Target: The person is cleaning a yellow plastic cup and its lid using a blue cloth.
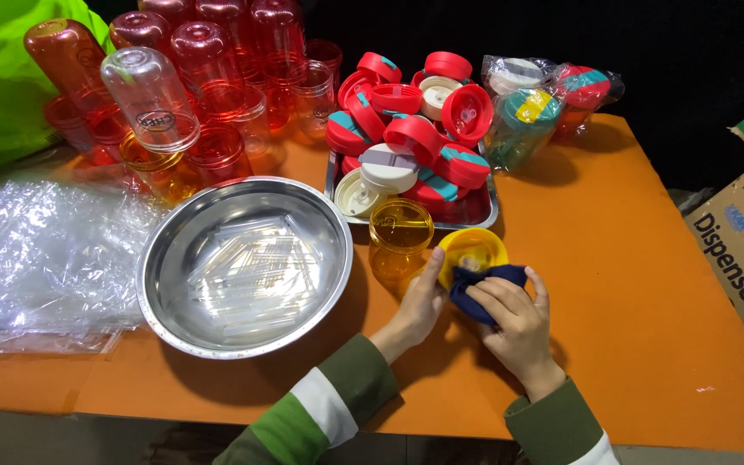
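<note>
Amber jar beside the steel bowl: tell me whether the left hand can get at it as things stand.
Probably yes. The amber jar stands open just beyond the left hand, with nothing between them, but that hand is holding the yellow lid and would need to let go first.

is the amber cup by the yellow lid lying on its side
No, the amber cup stands upright on the orange table, mouth up, beside the yellow lid.

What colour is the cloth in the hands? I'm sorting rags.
Dark navy blue cloth, seen in the head view.

You've got a glossy yellow plastic lid [473, 250], soft matt navy cloth [484, 287], polished steel bowl [243, 265], matt orange tabletop [647, 284].
</note>
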